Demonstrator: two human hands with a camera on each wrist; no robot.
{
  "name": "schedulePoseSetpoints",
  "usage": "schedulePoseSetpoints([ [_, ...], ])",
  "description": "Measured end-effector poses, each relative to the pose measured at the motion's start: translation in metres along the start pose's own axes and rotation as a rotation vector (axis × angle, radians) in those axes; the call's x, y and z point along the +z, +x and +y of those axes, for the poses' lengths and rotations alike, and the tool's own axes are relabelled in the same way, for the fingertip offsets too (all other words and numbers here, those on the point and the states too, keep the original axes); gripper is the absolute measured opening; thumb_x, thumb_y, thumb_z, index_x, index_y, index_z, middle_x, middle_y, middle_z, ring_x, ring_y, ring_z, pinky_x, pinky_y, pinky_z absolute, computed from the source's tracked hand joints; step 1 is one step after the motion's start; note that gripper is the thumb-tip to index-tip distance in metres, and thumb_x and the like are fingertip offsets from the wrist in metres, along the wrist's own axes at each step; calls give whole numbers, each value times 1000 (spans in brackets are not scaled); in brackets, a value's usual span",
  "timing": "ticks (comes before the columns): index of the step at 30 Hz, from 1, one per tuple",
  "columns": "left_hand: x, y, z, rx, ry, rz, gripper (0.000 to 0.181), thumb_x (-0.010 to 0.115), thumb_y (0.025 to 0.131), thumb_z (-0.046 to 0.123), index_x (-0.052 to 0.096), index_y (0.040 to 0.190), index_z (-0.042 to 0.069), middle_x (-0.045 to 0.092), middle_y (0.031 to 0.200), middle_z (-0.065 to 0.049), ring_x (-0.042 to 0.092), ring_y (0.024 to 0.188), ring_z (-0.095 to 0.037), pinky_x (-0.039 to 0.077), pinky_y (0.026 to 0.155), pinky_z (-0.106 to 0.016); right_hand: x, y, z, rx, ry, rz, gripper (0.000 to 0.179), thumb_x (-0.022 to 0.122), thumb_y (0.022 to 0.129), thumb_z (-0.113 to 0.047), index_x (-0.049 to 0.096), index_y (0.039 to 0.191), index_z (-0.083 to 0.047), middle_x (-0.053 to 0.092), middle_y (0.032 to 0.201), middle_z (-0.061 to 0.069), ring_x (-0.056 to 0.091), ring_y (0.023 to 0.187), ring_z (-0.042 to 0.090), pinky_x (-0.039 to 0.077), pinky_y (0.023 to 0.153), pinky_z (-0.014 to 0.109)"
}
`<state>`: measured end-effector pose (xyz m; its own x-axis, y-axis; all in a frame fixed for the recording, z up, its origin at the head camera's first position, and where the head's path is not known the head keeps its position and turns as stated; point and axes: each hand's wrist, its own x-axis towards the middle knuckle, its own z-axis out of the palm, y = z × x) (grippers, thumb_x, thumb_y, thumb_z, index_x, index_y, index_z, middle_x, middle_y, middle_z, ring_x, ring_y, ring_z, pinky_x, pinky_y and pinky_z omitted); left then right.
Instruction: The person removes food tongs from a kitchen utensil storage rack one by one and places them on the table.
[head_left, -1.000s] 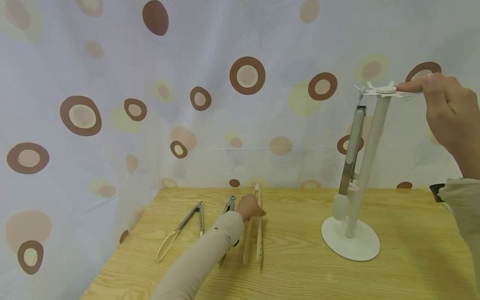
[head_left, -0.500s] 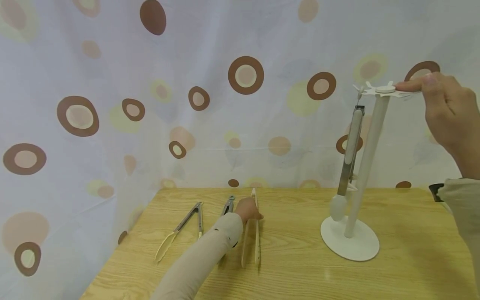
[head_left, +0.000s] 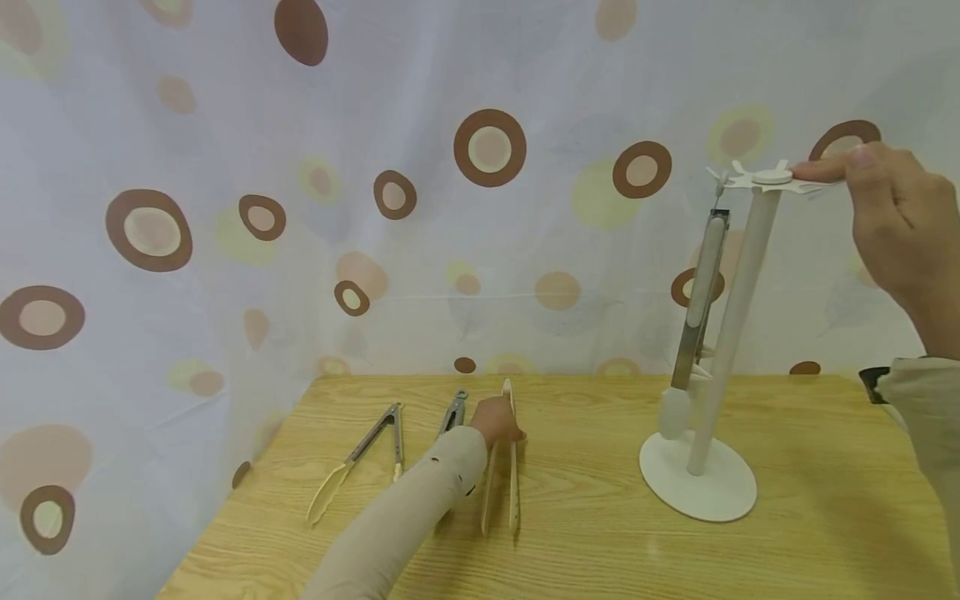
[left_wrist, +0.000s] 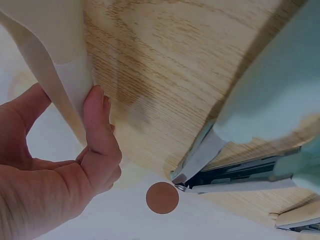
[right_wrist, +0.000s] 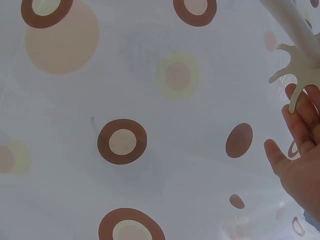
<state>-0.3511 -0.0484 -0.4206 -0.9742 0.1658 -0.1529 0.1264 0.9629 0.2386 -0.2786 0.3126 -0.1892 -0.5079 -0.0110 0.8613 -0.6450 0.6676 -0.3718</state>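
Observation:
In the head view my left hand [head_left: 497, 421] grips a pair of cream tongs [head_left: 514, 492] near the hinge end. The left wrist view shows the thumb on one side of these cream tongs [left_wrist: 70, 35] and curled fingers on the other. My right hand [head_left: 900, 225] touches the hooked top [head_left: 772, 177] of a white utensil stand [head_left: 738, 333], index finger extended. In the right wrist view its fingers lie against one of the hooks [right_wrist: 295, 97], thumb apart. Metal tongs with pale ends [head_left: 701, 308] hang on the stand's left side.
Left of my left hand lie tongs with green heads [left_wrist: 275, 90], partly hidden by my sleeve in the head view. Farther left, metal tongs with pale yellow tips [head_left: 367, 442] lie spread on the wooden table [head_left: 585, 533]. A patterned curtain [head_left: 420, 83] stands behind.
My left hand and the cream tongs have shifted slightly, the hinge end coming a little nearer. The right hand stays at the stand's top. The whole head view has drifted slightly.

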Motion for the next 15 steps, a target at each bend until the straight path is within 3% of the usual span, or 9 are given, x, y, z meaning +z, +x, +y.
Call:
schedulePoseSetpoints([
  [7,7,6,-3,1,6,-5,30,78,82,29,72,90,0,69,88,-8,64,77,-20,53,73,-32,1,1,-2,10,1,-16,47,27,106,-21,63,117,7,51,115,-28,40,117,-9,18,113,25],
  [15,10,10,-2,5,55,-21,32,78,82,31,74,91,0,70,92,-8,65,83,-20,52,79,-33,-3,0,-2,101,-9,-17,46,28,106,-26,64,120,-1,51,124,-23,35,127,-1,12,117,41],
])
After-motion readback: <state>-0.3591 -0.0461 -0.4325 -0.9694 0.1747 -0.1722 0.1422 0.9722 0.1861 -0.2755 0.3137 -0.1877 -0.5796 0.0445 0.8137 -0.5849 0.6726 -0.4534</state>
